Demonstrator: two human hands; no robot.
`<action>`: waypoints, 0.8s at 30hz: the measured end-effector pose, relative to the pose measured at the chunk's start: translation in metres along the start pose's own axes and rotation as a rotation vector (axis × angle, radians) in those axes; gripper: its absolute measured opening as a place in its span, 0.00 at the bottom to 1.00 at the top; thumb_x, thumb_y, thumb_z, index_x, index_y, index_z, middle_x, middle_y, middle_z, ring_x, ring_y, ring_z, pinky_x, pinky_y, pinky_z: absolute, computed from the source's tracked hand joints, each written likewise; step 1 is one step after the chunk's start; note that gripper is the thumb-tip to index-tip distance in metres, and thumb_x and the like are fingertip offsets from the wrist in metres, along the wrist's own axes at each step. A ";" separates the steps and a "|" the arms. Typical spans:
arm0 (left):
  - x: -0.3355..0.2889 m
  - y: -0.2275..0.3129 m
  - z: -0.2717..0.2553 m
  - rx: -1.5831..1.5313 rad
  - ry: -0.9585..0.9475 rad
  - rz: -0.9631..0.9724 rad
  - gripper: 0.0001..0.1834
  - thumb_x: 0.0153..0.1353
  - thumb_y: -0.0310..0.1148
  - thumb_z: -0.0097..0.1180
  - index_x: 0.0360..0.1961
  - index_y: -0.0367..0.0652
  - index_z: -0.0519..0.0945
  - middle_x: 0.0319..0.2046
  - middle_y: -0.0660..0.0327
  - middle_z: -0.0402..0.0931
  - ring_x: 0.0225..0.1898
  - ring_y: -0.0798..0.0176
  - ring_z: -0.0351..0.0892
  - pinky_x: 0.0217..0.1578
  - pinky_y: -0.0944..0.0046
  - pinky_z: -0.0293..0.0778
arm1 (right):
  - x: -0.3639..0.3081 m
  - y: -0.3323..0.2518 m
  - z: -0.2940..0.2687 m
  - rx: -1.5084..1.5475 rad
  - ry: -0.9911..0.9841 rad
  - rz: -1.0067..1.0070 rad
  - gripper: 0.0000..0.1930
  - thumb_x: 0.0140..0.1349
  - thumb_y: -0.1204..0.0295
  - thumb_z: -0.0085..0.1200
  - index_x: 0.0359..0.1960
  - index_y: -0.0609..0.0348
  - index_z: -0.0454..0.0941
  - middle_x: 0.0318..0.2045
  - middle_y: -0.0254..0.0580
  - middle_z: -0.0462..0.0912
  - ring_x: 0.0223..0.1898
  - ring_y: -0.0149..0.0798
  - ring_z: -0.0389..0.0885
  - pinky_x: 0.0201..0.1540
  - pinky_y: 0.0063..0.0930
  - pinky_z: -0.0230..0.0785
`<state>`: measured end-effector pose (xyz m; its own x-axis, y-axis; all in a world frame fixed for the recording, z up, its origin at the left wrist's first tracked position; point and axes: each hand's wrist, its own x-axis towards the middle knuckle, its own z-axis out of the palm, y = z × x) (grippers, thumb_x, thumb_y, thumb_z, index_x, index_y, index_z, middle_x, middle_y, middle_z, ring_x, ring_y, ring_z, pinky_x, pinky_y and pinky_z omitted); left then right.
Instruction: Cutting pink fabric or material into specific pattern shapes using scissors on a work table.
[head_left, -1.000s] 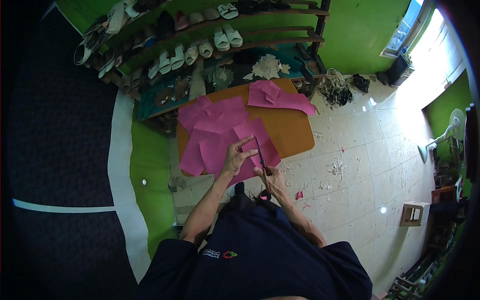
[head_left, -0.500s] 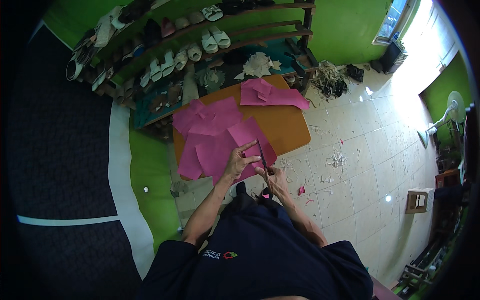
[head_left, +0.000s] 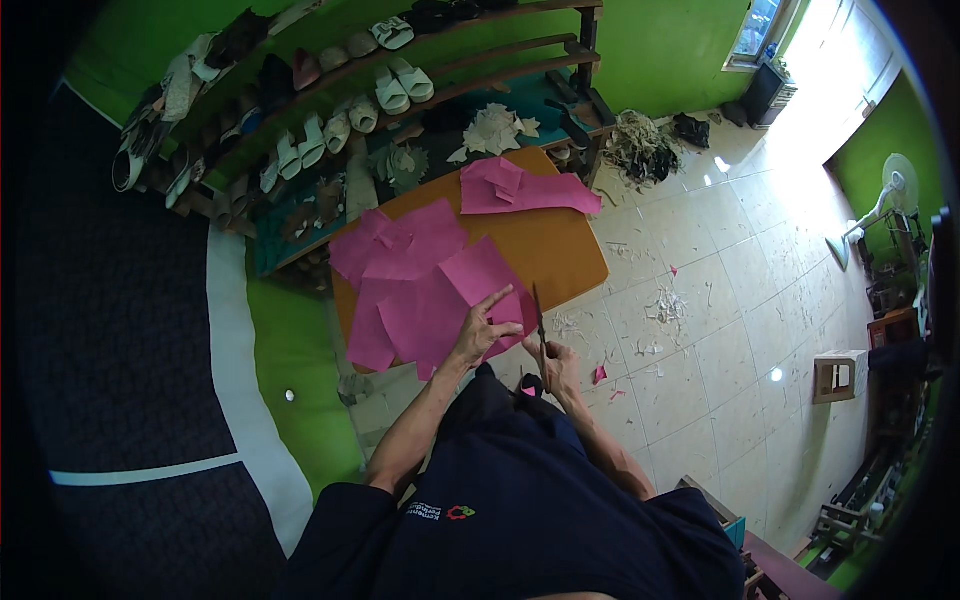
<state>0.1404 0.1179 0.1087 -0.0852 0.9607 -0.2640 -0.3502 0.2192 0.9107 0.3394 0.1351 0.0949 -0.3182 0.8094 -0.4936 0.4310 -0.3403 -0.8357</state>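
Note:
My right hand grips a pair of dark scissors, its blades pointing away from me just right of the pink material. My left hand rests at the near right part of a pink sheet, index finger and thumb stretched apart. Its other fingers are partly hidden. Several overlapping pink sheets cover the left and near part of an orange-brown table. Another pink piece, with smaller scraps on top, lies toward the table's far edge. The scissors are apart from the sheet.
A wooden rack with several sandals and shoes stands behind the table. Cut-off scraps litter the tiled floor on the right, with a heap of strips by the wall. A white fan and a small stool stand farther right.
The scissors have moved right, away from the pink sheet and my left hand. My right hand has shifted slightly right and nearer me. The whole view has shifted a little.

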 end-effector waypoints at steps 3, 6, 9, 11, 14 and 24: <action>0.002 0.002 0.001 0.027 0.034 0.034 0.49 0.54 0.17 0.65 0.75 0.38 0.53 0.40 0.55 0.83 0.34 0.67 0.84 0.42 0.68 0.82 | 0.005 -0.003 0.001 0.182 0.082 -0.017 0.29 0.55 0.45 0.69 0.28 0.64 0.77 0.18 0.36 0.76 0.21 0.29 0.74 0.24 0.28 0.66; 0.007 0.002 -0.008 0.050 0.027 -0.103 0.51 0.54 0.18 0.65 0.76 0.40 0.49 0.33 0.57 0.82 0.33 0.67 0.82 0.41 0.66 0.81 | 0.020 -0.005 0.000 0.324 0.094 -0.120 0.25 0.55 0.54 0.72 0.35 0.62 0.73 0.24 0.36 0.78 0.24 0.29 0.76 0.25 0.26 0.69; 0.018 -0.006 -0.019 0.117 -0.089 -0.205 0.52 0.51 0.18 0.65 0.76 0.38 0.52 0.31 0.57 0.83 0.29 0.70 0.79 0.33 0.70 0.75 | 0.050 0.002 -0.001 0.408 0.033 -0.198 0.23 0.56 0.61 0.72 0.40 0.60 0.70 0.27 0.37 0.78 0.24 0.29 0.76 0.25 0.25 0.71; 0.025 -0.010 -0.031 0.109 -0.102 -0.217 0.51 0.51 0.20 0.66 0.75 0.38 0.52 0.33 0.57 0.83 0.31 0.70 0.79 0.35 0.70 0.76 | 0.066 -0.005 -0.005 0.491 -0.131 -0.125 0.20 0.58 0.70 0.70 0.42 0.60 0.69 0.32 0.37 0.79 0.34 0.31 0.80 0.35 0.26 0.74; 0.039 -0.014 -0.047 0.064 -0.021 -0.205 0.49 0.53 0.23 0.68 0.74 0.38 0.56 0.38 0.55 0.81 0.34 0.71 0.79 0.37 0.70 0.76 | 0.095 -0.019 0.007 0.498 -0.112 -0.152 0.18 0.59 0.72 0.68 0.41 0.59 0.68 0.31 0.37 0.78 0.30 0.31 0.80 0.29 0.25 0.73; 0.053 -0.017 -0.147 -0.077 0.444 -0.227 0.32 0.60 0.31 0.67 0.64 0.33 0.70 0.41 0.59 0.79 0.38 0.70 0.79 0.40 0.70 0.77 | 0.253 -0.106 0.018 0.465 -0.020 -0.236 0.15 0.60 0.72 0.63 0.40 0.56 0.66 0.27 0.35 0.75 0.29 0.31 0.80 0.27 0.24 0.71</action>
<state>0.0043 0.1400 0.0325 -0.3817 0.7219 -0.5773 -0.4719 0.3848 0.7932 0.1987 0.3672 0.0543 -0.3796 0.8819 -0.2795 -0.0738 -0.3300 -0.9411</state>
